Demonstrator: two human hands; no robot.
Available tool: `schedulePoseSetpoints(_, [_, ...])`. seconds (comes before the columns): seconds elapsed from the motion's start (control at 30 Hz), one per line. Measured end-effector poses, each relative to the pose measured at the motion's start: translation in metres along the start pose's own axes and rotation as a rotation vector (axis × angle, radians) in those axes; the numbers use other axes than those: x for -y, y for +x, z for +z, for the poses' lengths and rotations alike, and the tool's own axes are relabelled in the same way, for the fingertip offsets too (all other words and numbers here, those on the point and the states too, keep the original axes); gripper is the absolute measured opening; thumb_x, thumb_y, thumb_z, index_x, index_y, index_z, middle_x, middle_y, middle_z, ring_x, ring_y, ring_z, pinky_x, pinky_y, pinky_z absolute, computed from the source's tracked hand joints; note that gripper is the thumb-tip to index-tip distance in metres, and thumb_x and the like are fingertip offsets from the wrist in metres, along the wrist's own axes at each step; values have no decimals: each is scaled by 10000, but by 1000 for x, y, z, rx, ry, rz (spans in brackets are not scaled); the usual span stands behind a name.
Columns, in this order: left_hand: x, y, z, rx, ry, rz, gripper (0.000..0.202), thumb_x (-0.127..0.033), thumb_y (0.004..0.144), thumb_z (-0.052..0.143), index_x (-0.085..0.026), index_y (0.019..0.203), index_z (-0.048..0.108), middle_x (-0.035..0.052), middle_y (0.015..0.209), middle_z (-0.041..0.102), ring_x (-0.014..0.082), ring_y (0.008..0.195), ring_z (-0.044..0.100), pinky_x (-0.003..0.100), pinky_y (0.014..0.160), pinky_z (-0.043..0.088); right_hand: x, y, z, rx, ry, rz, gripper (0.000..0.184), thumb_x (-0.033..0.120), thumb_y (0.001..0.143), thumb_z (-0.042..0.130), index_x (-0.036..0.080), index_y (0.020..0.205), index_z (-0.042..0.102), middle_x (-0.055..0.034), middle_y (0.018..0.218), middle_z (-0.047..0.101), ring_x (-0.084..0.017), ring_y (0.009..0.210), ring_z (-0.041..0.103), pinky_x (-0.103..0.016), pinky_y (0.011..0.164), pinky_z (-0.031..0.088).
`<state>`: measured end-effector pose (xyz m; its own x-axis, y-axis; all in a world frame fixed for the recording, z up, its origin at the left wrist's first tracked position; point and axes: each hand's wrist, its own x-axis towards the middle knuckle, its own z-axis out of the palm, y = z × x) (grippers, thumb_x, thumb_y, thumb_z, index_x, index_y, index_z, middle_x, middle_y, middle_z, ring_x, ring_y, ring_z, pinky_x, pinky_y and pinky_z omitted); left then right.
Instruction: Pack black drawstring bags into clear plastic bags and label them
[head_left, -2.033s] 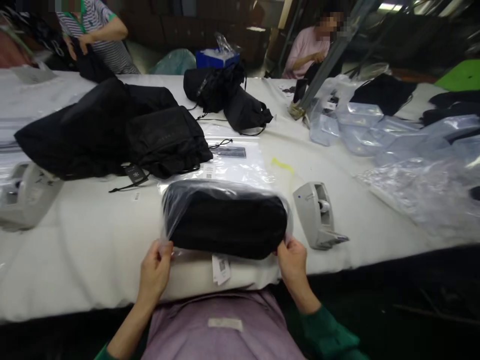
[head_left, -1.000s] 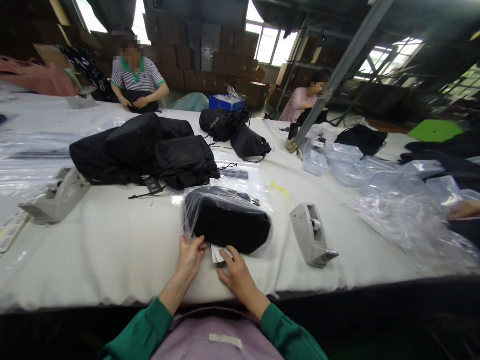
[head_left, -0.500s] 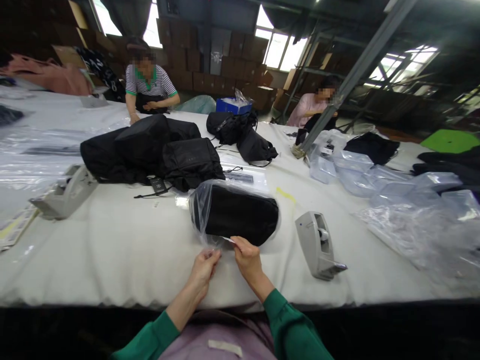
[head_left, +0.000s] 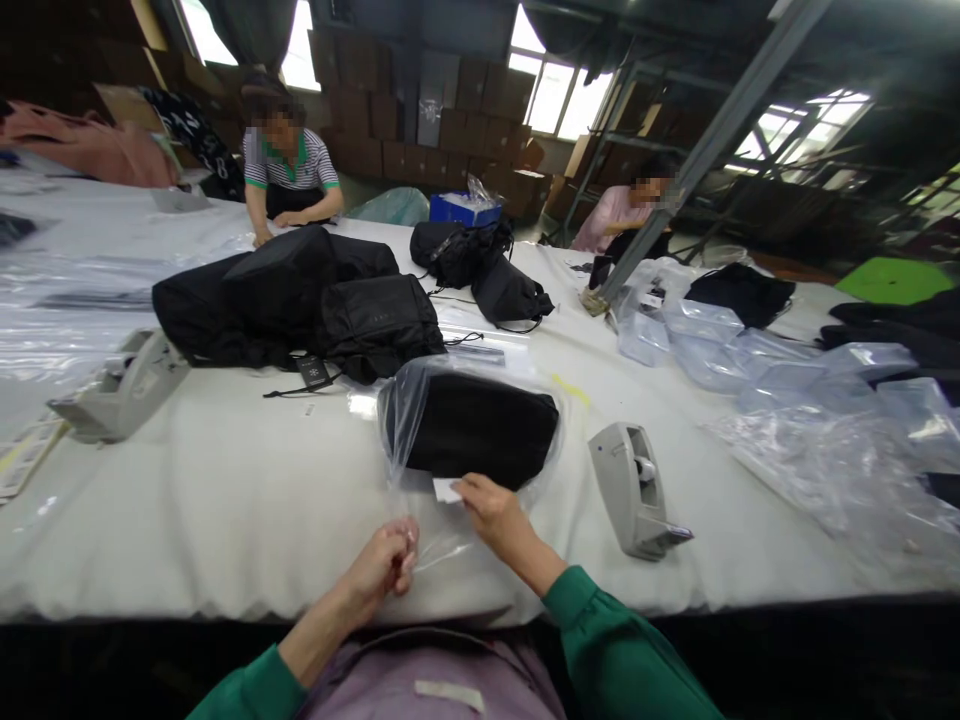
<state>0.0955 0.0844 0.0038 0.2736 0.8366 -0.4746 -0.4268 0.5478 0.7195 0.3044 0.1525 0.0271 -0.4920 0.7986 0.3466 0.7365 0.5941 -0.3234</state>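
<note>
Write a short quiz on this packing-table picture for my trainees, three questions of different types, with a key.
1. Multiple choice: what does the person's right grip hold?
A) a blue box
B) a white card
C) a pen

2. True or false: clear plastic surrounds the nearest black bundle.

3. Fill in the blank: the tape dispenser nearest the right grip is ____ in colour.

Key: 1. B; 2. True; 3. grey.
</note>
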Motion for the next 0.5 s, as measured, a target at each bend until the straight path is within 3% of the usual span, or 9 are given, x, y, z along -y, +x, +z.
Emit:
schedulePoseSetpoints(0.13, [25, -8, -18, -49, 142, -74, 151, -235, 514, 449, -210, 662, 469, -37, 459, 522, 41, 267, 197, 179, 329, 59, 7, -28, 14, 150, -99, -44, 251, 164, 880, 606, 201, 1121, 664, -92, 1061, 701, -225, 933, 648, -335, 805, 507])
schedulePoseSetpoints(0.23, [30, -17, -31, -34, 227, -68, 71, -249, 569, 473, -206, 624, 489, -61, 428, 451, 45, 295, 202, 181, 344, 85, 10, -31, 28, 175, -149, -11, 251, 56, 867, 587, 208, 1049, 671, -70, 929, 704, -207, 842, 642, -324, 782, 505])
schedulePoseSetpoints(0.33, [19, -31, -47, 8, 332, -43, 130, -222, 605, 553, -196, 501, 479, -60, 372, 382, 53, 320, 239, 185, 363, 143, 15, -26, 31, 126, -175, 16, 282, -32, 844, 539, 189, 947, 682, -67, 837, 687, -194, 776, 643, -298, 744, 519])
schedulePoseSetpoints(0.4, [4, -41, -61, 23, 471, -54, 193, -238, 638, 583, -195, 468, 501, -26, 368, 432, 87, 317, 325, 204, 362, 231, 19, -23, 21, 74, -179, 7, 239, 0, 865, 533, 181, 900, 685, -57, 771, 673, -184, 707, 644, -275, 678, 533])
schedulePoseSetpoints(0.47, [-16, -50, -73, -83, 643, 13, 109, -297, 655, 628, -199, 607, 627, 44, 537, 615, 195, 463, 566, 278, 457, 439, 22, -21, 5, -39, -128, -55, 221, 52, 902, 515, 177, 964, 686, -61, 796, 679, -181, 716, 655, -269, 669, 551])
schedulePoseSetpoints(0.5, [-28, -54, -76, -201, 719, 98, 187, -342, 656, 655, -210, 784, 686, 81, 725, 696, 268, 653, 663, 354, 590, 525, 23, -19, -4, -125, -93, -97, 237, 68, 916, 505, 176, 1038, 677, -73, 851, 687, -188, 765, 665, -280, 699, 562])
